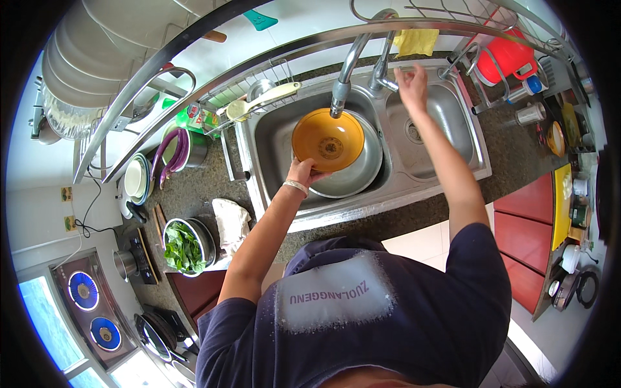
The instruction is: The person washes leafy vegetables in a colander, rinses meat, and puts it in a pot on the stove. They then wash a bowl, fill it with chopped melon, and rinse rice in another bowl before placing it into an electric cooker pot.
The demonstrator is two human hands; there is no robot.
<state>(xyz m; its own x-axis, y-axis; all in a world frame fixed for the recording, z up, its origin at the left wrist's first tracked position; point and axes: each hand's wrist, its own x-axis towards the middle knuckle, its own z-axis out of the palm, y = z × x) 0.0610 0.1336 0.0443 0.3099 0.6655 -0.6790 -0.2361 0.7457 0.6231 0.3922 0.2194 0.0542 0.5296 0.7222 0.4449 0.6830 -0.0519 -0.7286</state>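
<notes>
My left hand (303, 173) grips the near rim of a yellow-orange bowl (329, 138), whose inside faces up. The bowl is over a round metal basin (363, 169) in the left compartment of the stainless-steel sink (271, 145). Above the bowl's far rim hangs the spout of the chrome faucet (341, 92); no water stream is visible. My right hand (413, 86) is raised beside the faucet's lever (389, 84), with fingers apart and nothing held in them. Whether its fingertips touch the lever, I cannot tell. Below that hand lies the sink's right compartment (432, 140).
A wire rack (286, 99) with a pale ladle stands at the sink's far left. On the left counter are a bowl of green leaves (183, 247), a white cloth (231, 223) and purple eggplants (177, 153). A metal shelf rail (291, 46) arches above; a red jug (505, 58) stands right.
</notes>
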